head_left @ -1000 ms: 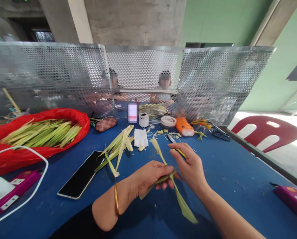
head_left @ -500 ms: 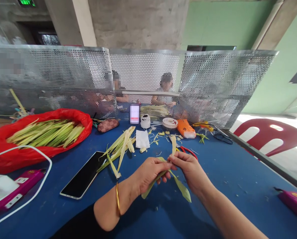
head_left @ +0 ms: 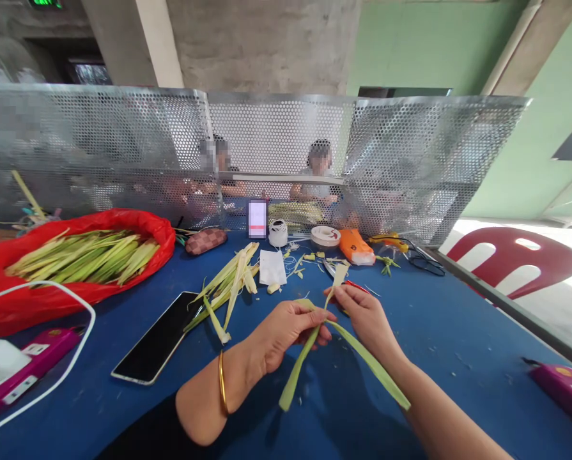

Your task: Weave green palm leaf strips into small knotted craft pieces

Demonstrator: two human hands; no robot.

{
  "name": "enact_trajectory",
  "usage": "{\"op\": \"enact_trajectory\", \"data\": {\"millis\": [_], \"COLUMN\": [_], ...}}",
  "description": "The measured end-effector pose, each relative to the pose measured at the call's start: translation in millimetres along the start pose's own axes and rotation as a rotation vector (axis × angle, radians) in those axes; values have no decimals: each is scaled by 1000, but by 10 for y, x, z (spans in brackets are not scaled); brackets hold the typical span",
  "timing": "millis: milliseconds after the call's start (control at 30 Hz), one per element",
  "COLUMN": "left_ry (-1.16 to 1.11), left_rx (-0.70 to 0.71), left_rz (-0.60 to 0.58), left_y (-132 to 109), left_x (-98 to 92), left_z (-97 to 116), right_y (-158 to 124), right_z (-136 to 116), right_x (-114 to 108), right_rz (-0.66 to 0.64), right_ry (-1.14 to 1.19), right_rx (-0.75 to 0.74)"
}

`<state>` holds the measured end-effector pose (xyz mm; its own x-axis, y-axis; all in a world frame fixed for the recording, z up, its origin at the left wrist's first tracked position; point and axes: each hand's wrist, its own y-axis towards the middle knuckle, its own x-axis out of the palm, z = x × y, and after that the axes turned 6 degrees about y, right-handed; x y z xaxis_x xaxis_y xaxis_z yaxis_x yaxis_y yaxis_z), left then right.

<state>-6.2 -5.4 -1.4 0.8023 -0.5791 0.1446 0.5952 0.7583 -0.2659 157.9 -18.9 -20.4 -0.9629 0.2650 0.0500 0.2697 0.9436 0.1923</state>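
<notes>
My left hand [head_left: 293,329] is closed in a pinch on pale green corn husk strips [head_left: 369,361] where they cross. Two long ends hang below it, one toward the left and one slanting to the right across my right forearm. My right hand [head_left: 365,316] pinches a paler strip whose wide end [head_left: 339,278] stands up beyond the fingertips. Both hands are close together above the blue table [head_left: 439,358]. Scissors with red handles [head_left: 357,286] lie partly hidden behind my right hand. Left of my hands lies a small pile of loose husks [head_left: 231,281].
A red bag [head_left: 146,220] full of husks stands at left. Nearby are a dark phone [head_left: 158,338] and a purple power strip [head_left: 41,364]. Further back sit a string spool [head_left: 278,234], a tape roll [head_left: 325,237] and an orange packet [head_left: 356,246], before a perforated metal screen [head_left: 276,128].
The hanging husk ends now reach further down and spread wider. My right hand has drawn slightly away to the right from my left hand, still pinching the upright strip.
</notes>
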Motion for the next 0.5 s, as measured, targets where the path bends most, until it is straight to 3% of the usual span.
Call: {"op": "enact_trajectory", "data": {"millis": [100, 167, 233, 267, 367, 433, 500], "left_ry": [-107, -150, -183, -195, -203, -190, -185], "left_rx": [61, 118, 171, 199, 255, 266, 270], "left_rz": [62, 121, 173, 190, 218, 220, 216], "left_y": [16, 34, 55, 65, 90, 100, 101], "left_x": [-36, -59, -71, -70, -47, -25, -7], "left_z": [43, 55, 48, 38, -4, -28, -40], "right_y": [-41, -119, -204, -239, -296, -299, -291], "right_z": [-114, -190, -215, -201, -81, 5, 46], "right_x": [-58, -65, -27, 8, 145, 215, 242], "right_rz": [303, 394, 237, 106, -190, -263, -279], "right_ry": [-88, -200, -347, -415, -475, -391, -316], "right_rx": [-227, -429, -529, -505, -262, -156, -164]}}
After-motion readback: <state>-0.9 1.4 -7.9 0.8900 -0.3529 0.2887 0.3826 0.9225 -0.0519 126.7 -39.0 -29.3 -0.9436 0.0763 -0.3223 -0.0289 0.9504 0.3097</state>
